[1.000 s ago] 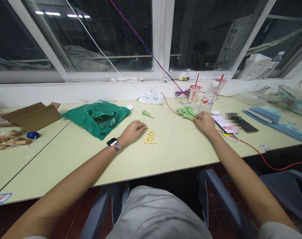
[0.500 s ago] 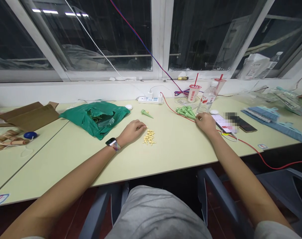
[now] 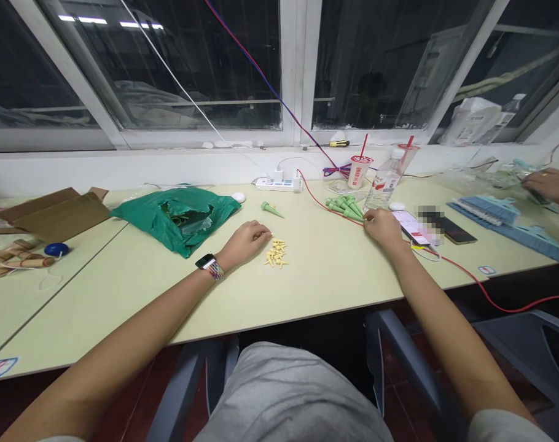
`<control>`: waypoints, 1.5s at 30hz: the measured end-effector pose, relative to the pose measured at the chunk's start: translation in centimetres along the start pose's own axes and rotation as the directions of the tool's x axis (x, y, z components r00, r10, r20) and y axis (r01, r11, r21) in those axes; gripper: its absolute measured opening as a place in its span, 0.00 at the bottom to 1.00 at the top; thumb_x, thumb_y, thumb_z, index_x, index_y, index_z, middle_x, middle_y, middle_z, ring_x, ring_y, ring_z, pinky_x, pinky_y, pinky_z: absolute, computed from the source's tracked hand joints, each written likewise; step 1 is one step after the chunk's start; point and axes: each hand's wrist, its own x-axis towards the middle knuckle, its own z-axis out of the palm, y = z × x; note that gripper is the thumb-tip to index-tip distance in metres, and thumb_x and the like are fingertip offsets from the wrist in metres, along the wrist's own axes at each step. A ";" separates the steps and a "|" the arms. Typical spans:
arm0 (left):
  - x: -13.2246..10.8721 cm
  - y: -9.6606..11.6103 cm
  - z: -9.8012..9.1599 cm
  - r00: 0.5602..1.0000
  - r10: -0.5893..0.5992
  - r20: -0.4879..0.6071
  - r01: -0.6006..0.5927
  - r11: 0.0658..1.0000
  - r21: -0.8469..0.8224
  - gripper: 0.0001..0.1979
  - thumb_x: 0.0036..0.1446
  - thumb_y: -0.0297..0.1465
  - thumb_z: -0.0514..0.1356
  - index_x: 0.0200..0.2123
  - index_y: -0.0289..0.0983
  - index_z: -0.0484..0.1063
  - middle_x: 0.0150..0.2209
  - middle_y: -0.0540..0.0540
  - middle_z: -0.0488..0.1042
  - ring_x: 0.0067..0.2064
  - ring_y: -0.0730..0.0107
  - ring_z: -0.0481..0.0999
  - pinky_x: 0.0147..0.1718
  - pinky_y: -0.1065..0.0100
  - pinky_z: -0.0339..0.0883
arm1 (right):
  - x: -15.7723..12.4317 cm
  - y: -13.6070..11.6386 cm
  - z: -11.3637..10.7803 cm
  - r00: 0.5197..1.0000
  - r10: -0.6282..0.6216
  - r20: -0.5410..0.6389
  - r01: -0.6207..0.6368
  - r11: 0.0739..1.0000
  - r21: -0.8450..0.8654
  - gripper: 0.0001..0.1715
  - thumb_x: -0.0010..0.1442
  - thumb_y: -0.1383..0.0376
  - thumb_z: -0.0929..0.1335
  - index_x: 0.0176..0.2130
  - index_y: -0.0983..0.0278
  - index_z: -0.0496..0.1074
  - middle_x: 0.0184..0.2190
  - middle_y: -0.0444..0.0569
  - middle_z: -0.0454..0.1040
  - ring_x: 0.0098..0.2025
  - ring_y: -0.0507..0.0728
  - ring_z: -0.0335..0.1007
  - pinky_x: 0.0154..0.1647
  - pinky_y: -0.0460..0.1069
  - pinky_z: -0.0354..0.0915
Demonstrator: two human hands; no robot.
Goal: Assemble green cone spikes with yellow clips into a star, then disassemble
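My left hand [image 3: 245, 244], with a watch on its wrist, rests on the table with fingers pinched together. A small yellow piece shows at its fingertips, at the top of a pile of small yellow pointed pieces [image 3: 277, 253]. Farther right, my right hand [image 3: 383, 227] has its fingers closed on the tip of a green cone-shaped spike [image 3: 352, 214]. That spike lies at the near side of a heap of similar green spikes [image 3: 341, 202]. One single green spike [image 3: 271, 210] with a bit of yellow on it lies beyond the yellow pile.
A torn green bag [image 3: 169, 215] and a cardboard box [image 3: 53, 215] lie left. Behind the right hand stand a water bottle [image 3: 381, 187] and a cup [image 3: 360, 172]. Phones [image 3: 452, 228], a red cable [image 3: 473, 279] and blue brush heads [image 3: 510, 224] lie right, near another person's hand [image 3: 549, 184].
My two hands have hardly moved. At the far right, the other person's hand has come farther into view, over the plastic-wrapped things.
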 end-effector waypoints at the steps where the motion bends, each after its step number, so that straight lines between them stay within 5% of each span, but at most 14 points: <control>1: 0.0 0.1 0.0 1.000 -0.001 0.000 0.001 1.000 -0.002 0.19 0.71 0.42 0.55 0.41 0.39 0.83 0.39 0.40 0.79 0.44 0.53 0.77 0.48 0.53 0.69 | 0.0 0.0 0.1 1.000 -0.004 -0.001 0.004 1.000 -0.002 0.20 0.61 0.69 0.67 0.48 0.63 0.85 0.47 0.57 0.83 0.50 0.65 0.76 0.45 0.53 0.67; 11: -0.2 1.0 -0.2 0.998 0.045 0.040 -0.042 0.996 -0.075 0.17 0.69 0.40 0.57 0.43 0.41 0.86 0.43 0.41 0.81 0.46 0.54 0.78 0.50 0.55 0.70 | -0.7 -1.6 -0.3 0.997 -0.004 -0.080 0.009 0.998 0.064 0.18 0.63 0.68 0.66 0.46 0.66 0.84 0.47 0.61 0.81 0.52 0.67 0.73 0.50 0.56 0.67; 15: -0.2 1.0 -0.1 0.997 0.067 0.047 -0.062 0.993 -0.099 0.17 0.69 0.41 0.58 0.43 0.41 0.86 0.42 0.42 0.81 0.46 0.54 0.79 0.48 0.55 0.69 | -1.6 -6.2 0.5 0.976 -0.193 -0.105 0.208 0.964 0.163 0.18 0.67 0.68 0.64 0.48 0.67 0.82 0.49 0.62 0.79 0.56 0.67 0.70 0.56 0.57 0.66; 19: -0.2 1.0 -0.2 0.995 0.070 0.065 -0.062 0.990 -0.128 0.17 0.69 0.41 0.57 0.43 0.41 0.85 0.41 0.42 0.81 0.44 0.55 0.79 0.45 0.57 0.70 | -1.8 -13.5 2.5 0.895 -0.445 -0.011 0.432 0.863 0.260 0.17 0.70 0.65 0.64 0.51 0.65 0.80 0.51 0.59 0.78 0.57 0.66 0.69 0.61 0.57 0.64; 26: -0.5 1.2 -0.2 0.998 0.023 0.059 -0.011 0.983 -0.185 0.17 0.69 0.42 0.57 0.42 0.41 0.83 0.42 0.43 0.82 0.42 0.57 0.79 0.44 0.58 0.70 | 1.4 -24.3 6.3 0.912 -0.396 0.105 0.323 0.854 0.408 0.21 0.68 0.64 0.69 0.58 0.66 0.77 0.56 0.64 0.76 0.60 0.70 0.67 0.61 0.61 0.65; 33: -0.2 -0.7 0.5 0.952 -0.211 -0.221 0.139 0.944 -0.300 0.13 0.66 0.41 0.60 0.45 0.38 0.74 0.36 0.46 0.79 0.38 0.60 0.78 0.40 0.61 0.70 | 2.0 -24.9 5.9 0.940 -0.326 0.102 0.212 0.791 0.573 0.13 0.70 0.67 0.65 0.47 0.64 0.80 0.49 0.56 0.81 0.50 0.61 0.75 0.52 0.54 0.70; 35: 0.0 -1.0 0.5 0.919 -0.269 -0.290 0.162 0.925 -0.343 0.15 0.64 0.42 0.63 0.46 0.38 0.71 0.37 0.46 0.78 0.37 0.61 0.78 0.39 0.62 0.70 | 1.2 -24.3 5.5 0.945 -0.302 0.126 0.121 0.679 0.725 0.13 0.69 0.64 0.67 0.46 0.64 0.81 0.43 0.53 0.83 0.43 0.57 0.76 0.47 0.51 0.71; 39: 0.2 -0.7 0.3 0.914 -0.250 -0.319 0.117 0.917 -0.382 0.18 0.65 0.47 0.64 0.46 0.39 0.73 0.41 0.44 0.80 0.38 0.61 0.80 0.40 0.62 0.72 | -1.0 -23.6 4.8 0.910 -0.323 0.260 -0.222 0.149 0.964 0.12 0.57 0.59 0.75 0.39 0.64 0.82 0.33 0.48 0.82 0.33 0.54 0.73 0.38 0.50 0.71; 40: 0.2 -0.5 0.2 0.916 -0.239 -0.323 0.100 0.914 -0.393 0.18 0.65 0.48 0.64 0.45 0.39 0.74 0.40 0.44 0.80 0.39 0.61 0.81 0.40 0.62 0.72 | -1.4 -23.6 4.7 0.891 -0.345 0.294 -0.284 0.081 0.955 0.14 0.54 0.59 0.77 0.39 0.64 0.82 0.31 0.47 0.82 0.31 0.54 0.73 0.36 0.50 0.71; 45: 0.4 -0.1 0.1 0.900 -0.335 -0.279 0.089 0.768 -0.634 0.23 0.55 0.51 0.72 0.39 0.37 0.78 0.40 0.42 0.82 0.40 0.59 0.82 0.44 0.59 0.76 | -2.1 -24.1 4.0 0.850 -0.383 0.362 -0.372 0.051 0.927 0.16 0.48 0.61 0.81 0.37 0.64 0.82 0.28 0.45 0.80 0.29 0.53 0.73 0.34 0.49 0.71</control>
